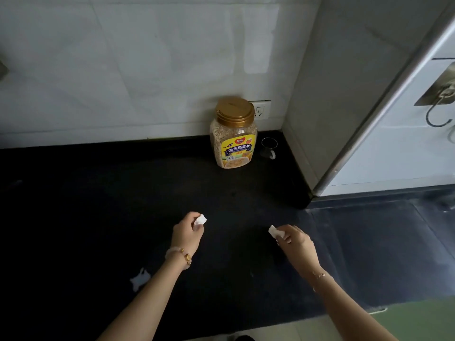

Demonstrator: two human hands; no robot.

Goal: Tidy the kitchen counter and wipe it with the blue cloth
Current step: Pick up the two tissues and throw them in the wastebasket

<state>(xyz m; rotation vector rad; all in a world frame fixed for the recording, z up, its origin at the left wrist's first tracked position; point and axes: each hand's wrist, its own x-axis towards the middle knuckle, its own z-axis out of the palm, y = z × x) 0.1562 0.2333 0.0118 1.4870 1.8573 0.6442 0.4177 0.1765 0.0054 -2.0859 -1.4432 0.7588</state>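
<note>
- The counter point(123, 205) is carrying one white scrap point(139, 279) near the left forearm; no blue cloth showing.
- Left hand point(186, 233) and right hand point(296, 242) are each pinching what is probably tissue — bin them, then collect that scrap.
- The oat jar point(234, 134) is standing by the wall.

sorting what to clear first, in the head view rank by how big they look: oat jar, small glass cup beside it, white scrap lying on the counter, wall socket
1. oat jar, clearly largest
2. wall socket, partly hidden behind the jar
3. small glass cup and white scrap: look about alike, and the scrap is nearer the camera, so unranked
</note>
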